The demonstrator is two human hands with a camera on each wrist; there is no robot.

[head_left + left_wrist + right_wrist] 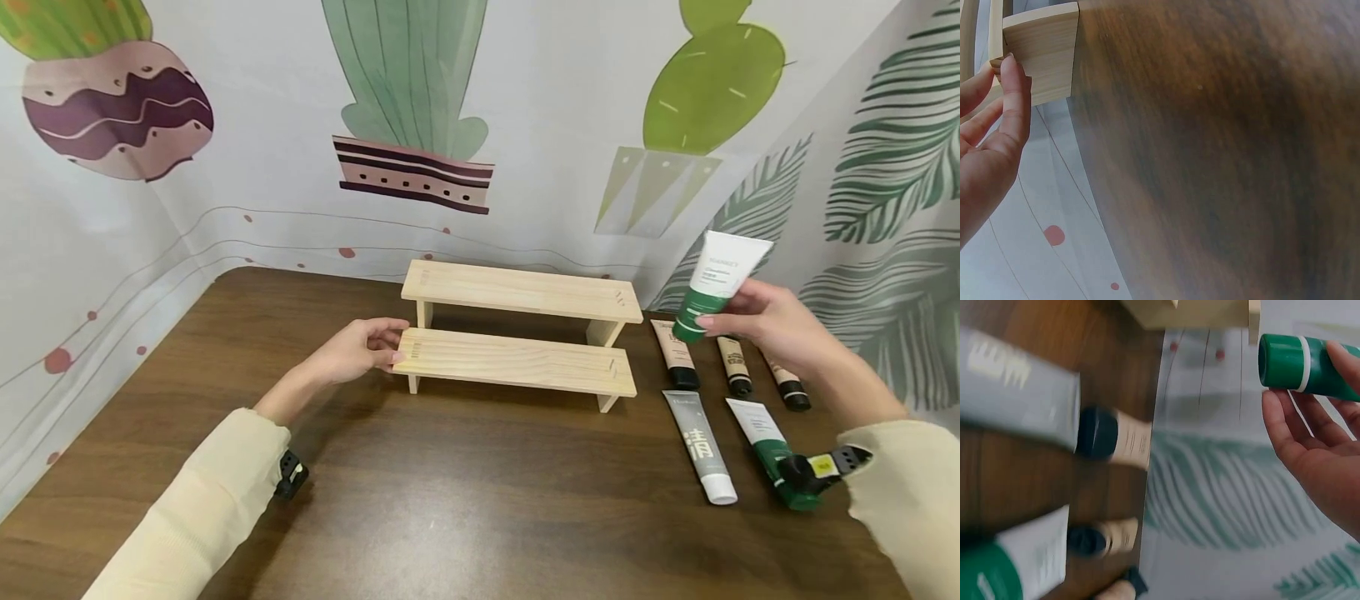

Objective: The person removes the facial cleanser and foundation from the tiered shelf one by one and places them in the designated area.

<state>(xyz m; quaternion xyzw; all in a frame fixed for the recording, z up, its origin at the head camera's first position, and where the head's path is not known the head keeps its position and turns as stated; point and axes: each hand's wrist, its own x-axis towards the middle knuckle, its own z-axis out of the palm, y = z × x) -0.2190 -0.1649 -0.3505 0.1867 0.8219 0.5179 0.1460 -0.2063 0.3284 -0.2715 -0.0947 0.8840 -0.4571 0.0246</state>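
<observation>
A two-step light wooden display stand (517, 360) sits near the back of the table. At its left end my left hand (358, 352) pinches the lower step between thumb and fingers; the left wrist view shows the fingertips on the corner of the wooden step (1038, 56). My right hand (780, 321) holds up a white and green squeeze tube (722, 271), tilted with its green cap down, to the right of the stand. In the right wrist view the green cap (1282, 361) points left, clear of the table.
Below the right hand, a grey tube (693, 433), another white and green tube (759, 429) and beige tubes with black caps, one beige tube (675, 350) nearest the stand, lie on the brown table (337, 500). A cactus-print cloth (262, 125) hangs behind.
</observation>
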